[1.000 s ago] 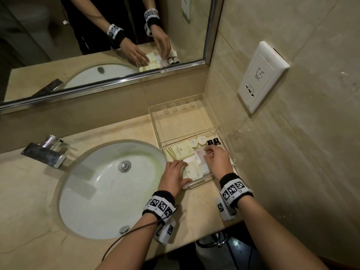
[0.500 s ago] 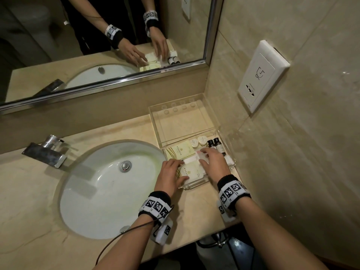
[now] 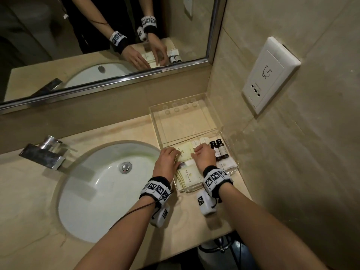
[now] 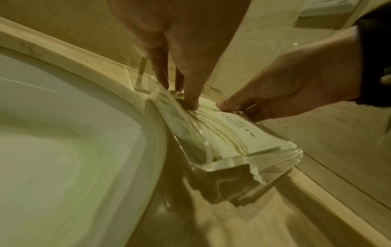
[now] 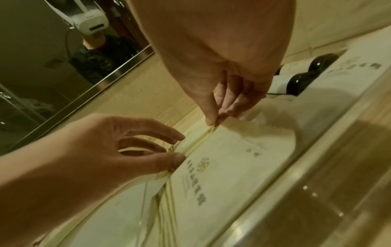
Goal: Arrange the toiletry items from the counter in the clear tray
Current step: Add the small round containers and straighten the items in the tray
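Observation:
The clear tray sits on the counter right of the sink and holds several cream packets and two dark bottles lying at its right. My left hand lies at the tray's left side, its straight fingers pressing the edges of the stacked packets. My right hand reaches over the tray's middle. Thumb and fingers pinch the far edge of a cream packet. Both hands cover the packets beneath them.
A second clear box stands just behind the tray against the mirror wall. The white sink and chrome tap are on the left. A wall socket is on the right wall, which is close to the tray.
Both hands have moved from the tray's near end toward its far end. The right hand left the middle packets and now pinches the farther packet's edge.

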`<act>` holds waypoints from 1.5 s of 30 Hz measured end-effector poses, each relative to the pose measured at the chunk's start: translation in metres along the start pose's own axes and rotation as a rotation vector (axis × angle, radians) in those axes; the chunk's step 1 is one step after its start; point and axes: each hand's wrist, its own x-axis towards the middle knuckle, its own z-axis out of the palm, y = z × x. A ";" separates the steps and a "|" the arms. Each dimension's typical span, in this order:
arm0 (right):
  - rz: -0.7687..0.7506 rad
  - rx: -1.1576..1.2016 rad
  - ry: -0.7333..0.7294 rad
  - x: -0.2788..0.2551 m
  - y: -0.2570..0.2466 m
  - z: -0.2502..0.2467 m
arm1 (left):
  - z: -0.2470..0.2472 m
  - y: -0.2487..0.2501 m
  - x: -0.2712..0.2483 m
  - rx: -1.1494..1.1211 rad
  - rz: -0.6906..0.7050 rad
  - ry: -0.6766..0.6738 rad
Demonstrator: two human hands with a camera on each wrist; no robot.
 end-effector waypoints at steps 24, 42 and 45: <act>-0.082 0.073 0.100 -0.001 0.006 -0.064 | -0.021 0.006 -0.027 -0.277 -0.266 0.167; 0.512 0.763 0.045 -0.059 0.096 -0.057 | 0.007 0.013 -0.076 -0.532 -0.619 -0.156; 0.542 0.830 0.053 -0.059 0.086 -0.059 | 0.006 0.016 -0.077 -0.605 -0.617 -0.149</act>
